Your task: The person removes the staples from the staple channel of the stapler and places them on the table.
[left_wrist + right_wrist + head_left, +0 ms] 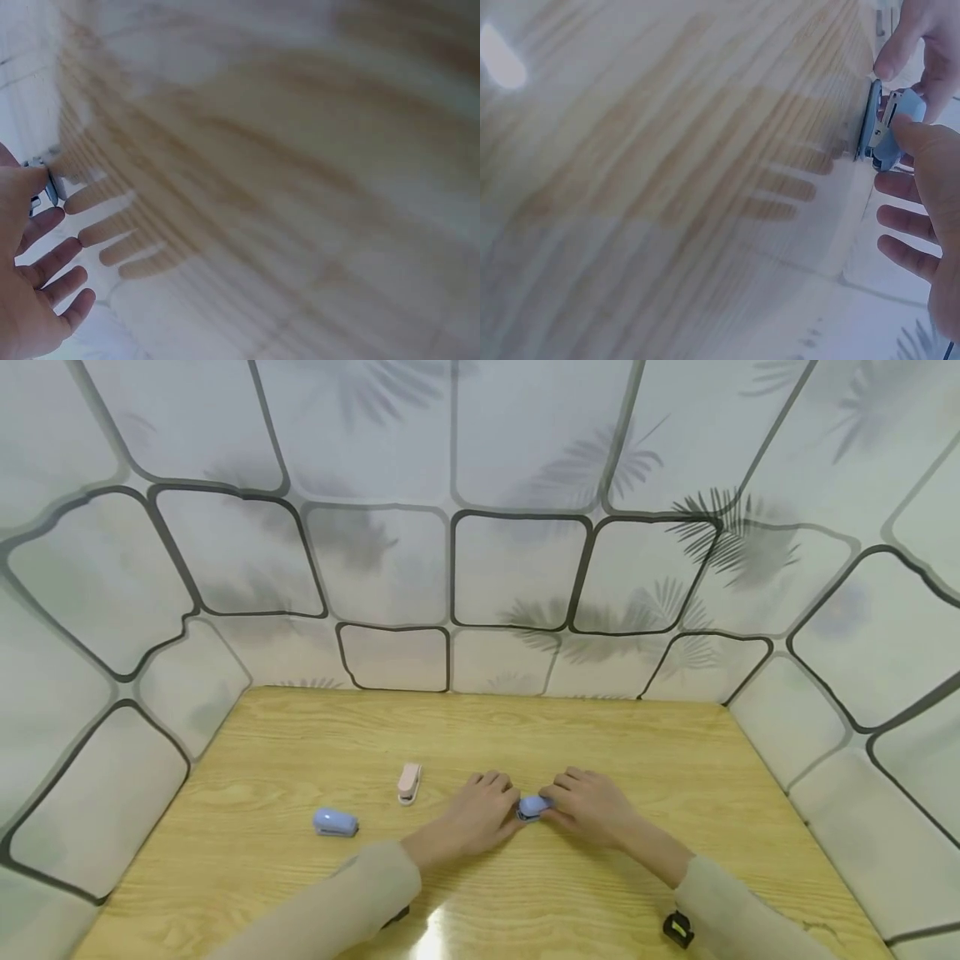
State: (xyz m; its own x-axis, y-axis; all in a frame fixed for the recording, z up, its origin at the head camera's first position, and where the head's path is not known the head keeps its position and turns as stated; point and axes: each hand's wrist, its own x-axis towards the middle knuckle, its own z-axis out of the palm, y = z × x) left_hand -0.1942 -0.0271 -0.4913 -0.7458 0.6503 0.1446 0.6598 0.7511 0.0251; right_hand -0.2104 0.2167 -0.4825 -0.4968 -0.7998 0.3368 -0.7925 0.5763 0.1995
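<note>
A small blue stapler point(530, 807) is held just above or on the wooden table between both hands. My right hand point(592, 806) pinches one end; in the right wrist view its thumb lies on the blue stapler point(889, 131), whose base and upper arm stand apart. My left hand point(480, 814) grips the other end with thumb and forefinger. In the left wrist view that hand point(34, 277) partly hides the stapler point(51, 184), and its other fingers are spread. To the left are a pink stapler point(409, 783) and a second blue stapler point(335, 822).
The wooden table point(300, 735) is glossy and reflects the hands. Patterned cloth walls point(510, 568) enclose its back and sides. A black strap piece point(678, 929) shows beside the right sleeve.
</note>
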